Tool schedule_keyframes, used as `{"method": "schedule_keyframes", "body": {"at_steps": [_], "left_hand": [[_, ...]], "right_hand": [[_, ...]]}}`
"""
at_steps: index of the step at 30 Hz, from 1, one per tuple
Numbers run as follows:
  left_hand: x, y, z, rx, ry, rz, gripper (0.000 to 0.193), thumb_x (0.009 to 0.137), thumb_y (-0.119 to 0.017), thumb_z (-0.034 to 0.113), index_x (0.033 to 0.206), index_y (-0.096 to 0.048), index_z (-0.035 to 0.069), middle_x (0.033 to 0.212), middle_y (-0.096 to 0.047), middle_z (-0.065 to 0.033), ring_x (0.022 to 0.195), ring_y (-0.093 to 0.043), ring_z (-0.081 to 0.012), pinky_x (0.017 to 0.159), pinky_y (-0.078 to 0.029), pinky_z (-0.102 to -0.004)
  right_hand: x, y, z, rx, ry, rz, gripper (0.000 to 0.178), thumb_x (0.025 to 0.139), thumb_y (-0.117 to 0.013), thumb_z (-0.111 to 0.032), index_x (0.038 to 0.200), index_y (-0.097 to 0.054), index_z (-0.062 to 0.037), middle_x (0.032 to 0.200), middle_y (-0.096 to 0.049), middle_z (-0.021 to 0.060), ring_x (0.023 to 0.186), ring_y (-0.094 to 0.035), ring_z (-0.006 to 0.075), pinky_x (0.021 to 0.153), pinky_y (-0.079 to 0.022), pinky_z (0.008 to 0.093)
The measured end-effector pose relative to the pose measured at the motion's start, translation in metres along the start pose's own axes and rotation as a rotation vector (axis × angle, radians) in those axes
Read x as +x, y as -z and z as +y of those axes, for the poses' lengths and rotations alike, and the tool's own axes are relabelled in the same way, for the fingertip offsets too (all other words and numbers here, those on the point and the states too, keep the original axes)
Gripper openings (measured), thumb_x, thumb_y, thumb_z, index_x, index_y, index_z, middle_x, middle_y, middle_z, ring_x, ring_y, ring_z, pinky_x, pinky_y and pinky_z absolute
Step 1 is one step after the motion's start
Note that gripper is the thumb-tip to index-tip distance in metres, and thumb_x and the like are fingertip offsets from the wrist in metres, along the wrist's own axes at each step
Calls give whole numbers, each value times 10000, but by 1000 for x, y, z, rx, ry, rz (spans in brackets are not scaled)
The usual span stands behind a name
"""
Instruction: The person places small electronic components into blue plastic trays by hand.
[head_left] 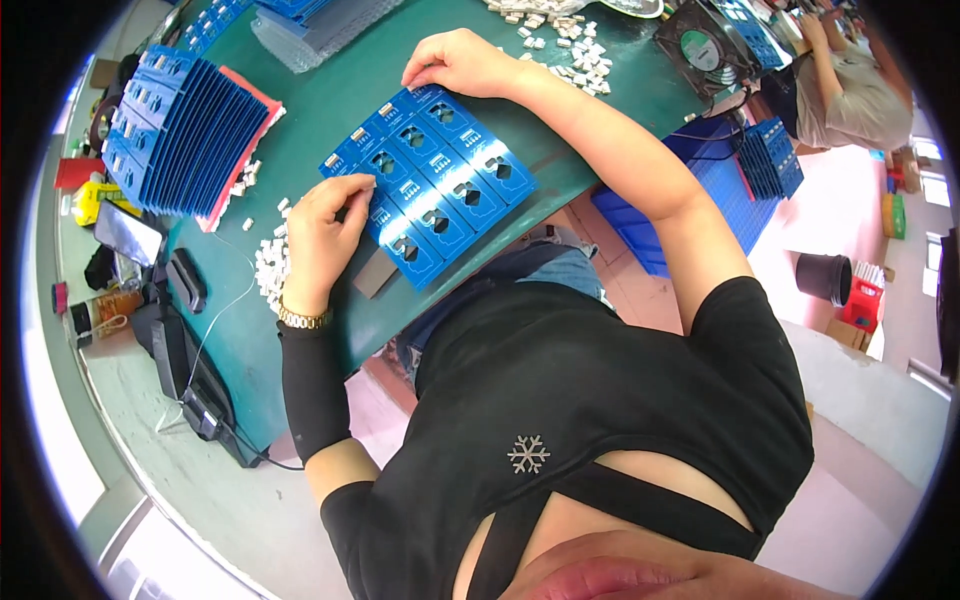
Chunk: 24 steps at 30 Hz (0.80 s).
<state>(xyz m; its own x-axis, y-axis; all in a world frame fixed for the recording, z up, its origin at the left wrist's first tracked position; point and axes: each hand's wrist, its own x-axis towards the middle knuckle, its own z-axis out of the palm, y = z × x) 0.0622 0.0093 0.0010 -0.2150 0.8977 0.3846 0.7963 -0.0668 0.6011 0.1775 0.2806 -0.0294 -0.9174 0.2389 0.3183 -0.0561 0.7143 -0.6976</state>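
A view looking down from the head of a person seated at a dark green worktable (330, 90). Flat on the table in front of them lies a block of blue packaging cards (430, 180), laid side by side in two slanting rows that run from the near left toward the far right. Each card is a long blue rectangle with a small white label patch toward one end and a dark cut-out window toward the other. The left hand (325, 235) rests on the near left corner of the block, with its fingers curled together and the fingertips pressed down onto the card at that corner; whether a small piece is pinched between them cannot be told. A gold watch band sits on that wrist above a black sleeve. The right hand (460, 62) lies at the far corner of the block, palm down, fingers bent close together with the tips touching the edge of the end card there. The cards thus stretch between the two hands. Just left of the left hand is a loose heap of small white plastic parts (270, 265), and more of them (575, 45) are scattered beyond the right hand. At the far left stands a fanned stack of blue cards (185, 125) on a red tray.
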Motion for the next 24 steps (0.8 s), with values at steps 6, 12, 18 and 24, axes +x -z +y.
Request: {"method": "schedule_keyframes", "body": {"at_steps": [6, 12, 18, 24], "left_hand": [[-2, -1, -3, -35, 76, 33, 139, 832, -705, 22, 968, -718, 47, 886, -719, -86, 712, -660, -159, 663, -523, -263], [-4, -1, -4, -98, 185, 41, 143, 841, -706, 26, 981, -723, 42, 878, -721, -81, 701, -654, -126, 657, -523, -243], [-4, 0, -3, -98, 182, 31, 138, 837, -706, 25, 974, -718, 37, 859, -704, -69, 681, -628, -121, 644, -511, -243], [1, -3, 1, -8, 86, 11, 117, 819, -709, 20, 934, -707, 42, 834, -662, -49, 609, -551, -138, 584, -467, -257]], "right_hand": [[0, -5, 2, -55, 63, 22, 113, 854, -655, -56, 938, -731, -58, 916, -684, 77, 871, -674, 219, 802, -538, 309], [-2, -8, 1, -131, 115, 68, 100, 847, -658, -53, 917, -729, -57, 910, -682, 72, 867, -670, 219, 794, -537, 302], [-4, -3, -5, -70, 8, 29, 109, 822, -694, -67, 919, -743, -61, 911, -705, 73, 860, -682, 197, 791, -541, 299], [2, 1, -11, 22, -247, -71, 131, 809, -720, -87, 933, -755, -65, 917, -718, 90, 861, -690, 191, 791, -541, 301]]}}
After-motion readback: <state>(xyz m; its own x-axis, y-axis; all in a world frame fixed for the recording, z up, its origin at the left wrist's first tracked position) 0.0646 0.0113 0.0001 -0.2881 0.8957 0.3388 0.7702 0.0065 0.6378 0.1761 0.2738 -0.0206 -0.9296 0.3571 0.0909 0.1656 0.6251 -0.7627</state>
